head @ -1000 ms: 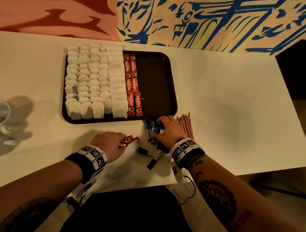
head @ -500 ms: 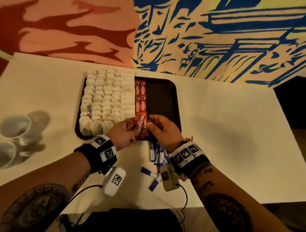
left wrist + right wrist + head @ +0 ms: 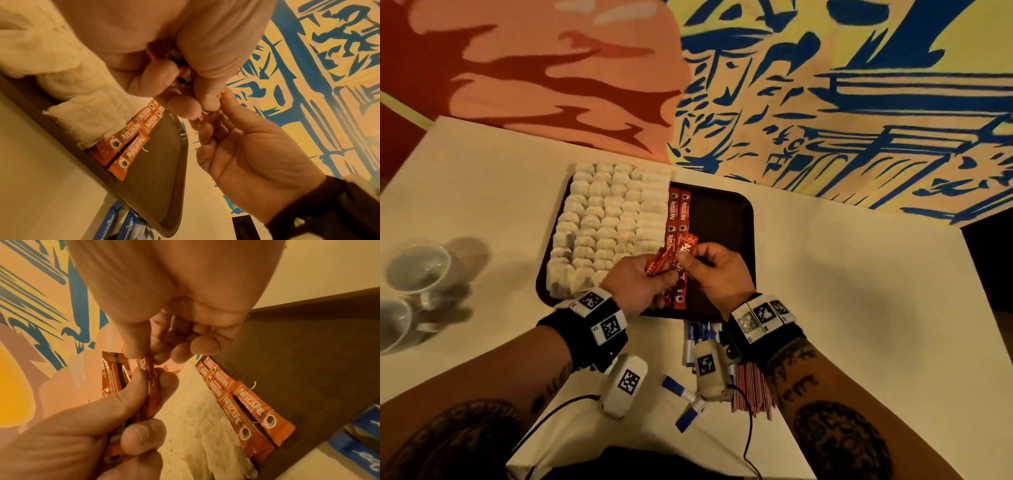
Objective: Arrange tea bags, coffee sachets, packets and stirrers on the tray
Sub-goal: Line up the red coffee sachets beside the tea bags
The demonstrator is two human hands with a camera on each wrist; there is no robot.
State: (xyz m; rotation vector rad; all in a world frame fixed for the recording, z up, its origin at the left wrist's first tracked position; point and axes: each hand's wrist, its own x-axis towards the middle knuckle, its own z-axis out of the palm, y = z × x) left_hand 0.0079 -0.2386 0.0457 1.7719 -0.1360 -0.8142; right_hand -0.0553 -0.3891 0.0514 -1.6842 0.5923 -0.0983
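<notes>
**Sachets in hand over the tray**

The left hand holds a small bunch of red sachets, thumb and curled fingers clamped round their lower half. The right hand pinches the top of one sachet in that bunch between thumb and forefinger, its other fingers loosely curled; from the right wrist view the pinch sits just above the left thumb. Both grips hang over the near edge of the tray.

Below the grips, two columns of laid sachets run away from the person, lying flat and touching the block of tea bags to the left of the grips. To the right of the grips the tray floor is bare. Behind the grips, toward the person, blue packets and stirrers lie on the table, partly hidden by the right wrist.

The sachets look light, thin and glossy, so they will likely slide against one another; a pinch at the sealed end, where the foil is flat and stiffer, should pull one clear without dragging its neighbours. The filled middle is soft and would bend under pressure. Set down, each probably needs a fingertip to nudge it square beside the second column, since so light a thing shifts at a touch
</notes>
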